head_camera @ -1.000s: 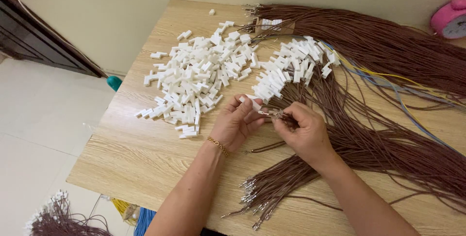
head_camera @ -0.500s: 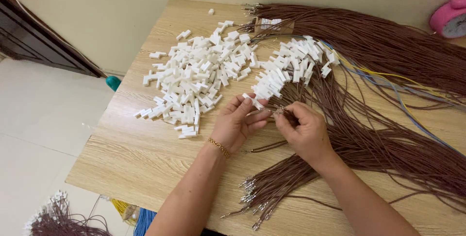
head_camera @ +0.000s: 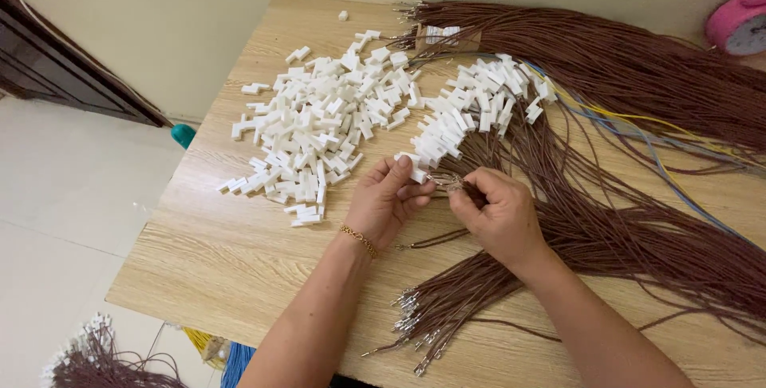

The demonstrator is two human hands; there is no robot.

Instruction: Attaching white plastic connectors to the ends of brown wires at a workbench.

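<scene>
Both hands meet over the middle of the light wood-grain desk (head_camera: pixel 199 252). The left hand (head_camera: pixel 383 204), a thin gold bracelet (head_camera: pixel 359 238) on its wrist, pinches a small white plastic connector housing (head_camera: pixel 418 174) between thumb and fingertips, a tight grip closed on that piece. The right hand (head_camera: pixel 499 212) sits just beside it, fingers curled in and pinched on the metal-tipped end of a thin brown wire (head_camera: pixel 447 182); the tip points at the housing, and whether it is touching or already in the housing is too small to tell. So the housing and the wire end are held right between the two hands, just above the desk.

Behind the left hand spreads a loose heap of white plastic housings (head_camera: pixel 319 125). Further right lies a second cluster of white housings (head_camera: pixel 479 105), this one resting on brown wires. A thick bundle of brown wires (head_camera: pixel 622 61) runs across the far edge of the desk, and more brown wires fan out under the right forearm, their crimped metal tips (head_camera: pixel 415 324) near the front edge. A few yellow and blue wires (head_camera: pixel 638 129) thread between the bundles. A pink round object (head_camera: pixel 742 21) sits at the far right corner. On the floor at lower left lies another brown wire bunch (head_camera: pixel 96 356).
</scene>
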